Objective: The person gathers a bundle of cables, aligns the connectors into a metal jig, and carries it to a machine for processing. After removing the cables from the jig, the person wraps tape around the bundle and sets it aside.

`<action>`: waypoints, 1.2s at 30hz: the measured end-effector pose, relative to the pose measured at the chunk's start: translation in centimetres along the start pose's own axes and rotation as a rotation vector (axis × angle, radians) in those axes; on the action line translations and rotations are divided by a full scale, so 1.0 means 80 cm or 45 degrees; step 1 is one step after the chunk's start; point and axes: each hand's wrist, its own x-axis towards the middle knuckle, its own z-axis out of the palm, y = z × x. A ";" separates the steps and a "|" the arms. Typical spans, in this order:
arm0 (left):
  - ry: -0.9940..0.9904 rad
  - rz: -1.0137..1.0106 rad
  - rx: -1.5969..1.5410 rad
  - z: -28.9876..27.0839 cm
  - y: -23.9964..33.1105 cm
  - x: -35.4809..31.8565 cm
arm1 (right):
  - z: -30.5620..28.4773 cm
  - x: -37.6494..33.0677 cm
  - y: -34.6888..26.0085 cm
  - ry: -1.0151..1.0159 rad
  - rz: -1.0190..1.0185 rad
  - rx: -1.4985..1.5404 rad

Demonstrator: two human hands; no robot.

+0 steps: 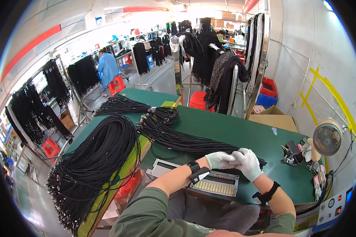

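Note:
My left hand [220, 160] and my right hand [249, 165], both in white gloves, meet above the near edge of the green table. Their fingers are closed and pressed together, and whatever they pinch is too small to make out. Right behind them runs a long bundle of black cables [186, 143], its ends showing beside my right hand. Below the hands lies a metal-framed tray [236, 182] with a row of pale blocks [215, 187] in it. My left forearm crosses over part of this tray.
A large heap of black cables [103, 146] hangs over the left table edge. Another tied bundle [122, 104] lies farther back. On the right are tools [292, 153], a small fan [327, 136] and a control box [332, 209]. Cable racks [83, 75] and a person in blue [108, 67] are beyond.

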 end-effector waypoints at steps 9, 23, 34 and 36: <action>-0.395 0.159 -0.848 -0.084 -0.024 0.041 | 0.018 0.006 -0.002 0.236 -0.250 0.151; 0.335 0.659 1.073 -0.002 -0.021 0.023 | 0.093 0.030 0.154 -0.668 0.676 1.169; 0.734 -0.163 2.463 -0.004 0.012 0.064 | 0.031 0.029 0.080 -0.103 0.674 1.045; 0.811 -0.122 1.847 -0.019 0.005 0.048 | 0.010 0.038 0.043 -0.297 0.385 0.211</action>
